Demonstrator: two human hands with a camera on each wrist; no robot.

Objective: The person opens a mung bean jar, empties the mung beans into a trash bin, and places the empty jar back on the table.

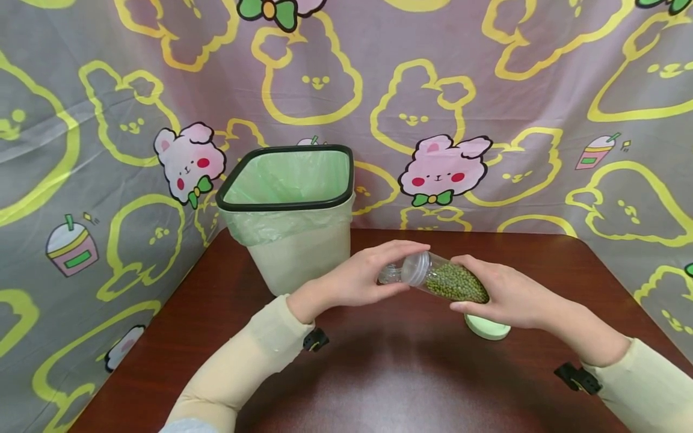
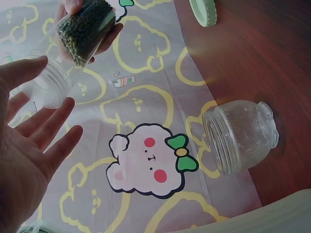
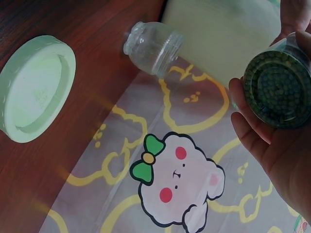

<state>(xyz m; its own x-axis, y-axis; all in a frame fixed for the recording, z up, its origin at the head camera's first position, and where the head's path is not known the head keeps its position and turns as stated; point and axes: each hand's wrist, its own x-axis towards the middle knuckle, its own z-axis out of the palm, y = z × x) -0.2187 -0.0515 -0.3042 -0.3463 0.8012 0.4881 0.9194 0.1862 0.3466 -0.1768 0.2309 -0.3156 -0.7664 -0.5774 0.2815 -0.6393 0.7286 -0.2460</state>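
A clear jar of green beans (image 1: 455, 281) is tilted in the air, its threaded mouth toward the left. My right hand (image 1: 509, 294) grips its lower part; in the right wrist view, the bean-filled base (image 3: 279, 90) faces the camera above the right palm (image 3: 286, 165). My left hand (image 1: 360, 276) is at the mouth, thumb and fingers spread on either side. From the left wrist, the left hand (image 2: 29, 126) shows nearly straight fingers by the threaded neck (image 2: 51, 82); firm contact cannot be told. An empty clear jar (image 2: 243, 136) stands on the table, partly behind my left hand in the head view.
A pale green lid (image 1: 487, 328) lies on the brown table (image 1: 379, 373) below my right hand. At the back left stands a bin (image 1: 303, 252) with a black rim and a green liner. Cartoon-printed cloth (image 1: 373, 126) hangs behind and at the sides.
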